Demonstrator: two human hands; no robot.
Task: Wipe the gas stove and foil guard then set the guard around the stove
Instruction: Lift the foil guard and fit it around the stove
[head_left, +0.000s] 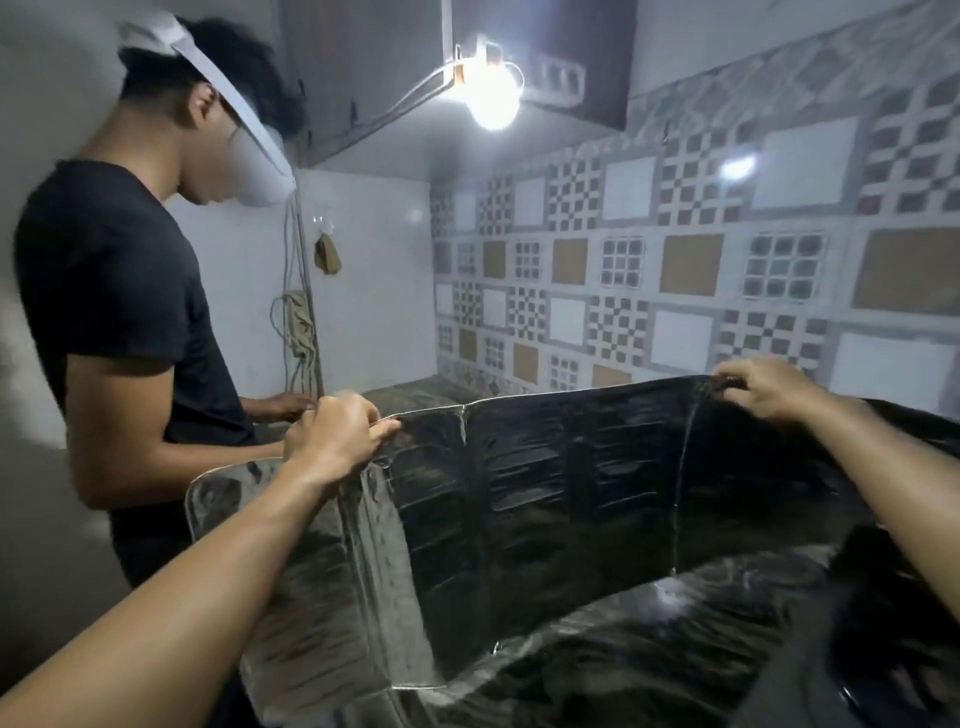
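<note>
Both hands up on the foil guard (545, 493), upright on the dark counter (649, 649): left hand (337, 436) pinching the top edge at the left fold, right hand (763, 387) curled over the top edge at the right fold. Possibly stove under the blur, lower right. Second person (114, 312) beside the counter's left edge, under a lit bulb (491, 98).

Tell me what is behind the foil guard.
Behind the foil guard, held by both hands at its top edge, rise the patterned wall tiles. The counter behind is mostly hidden.
</note>
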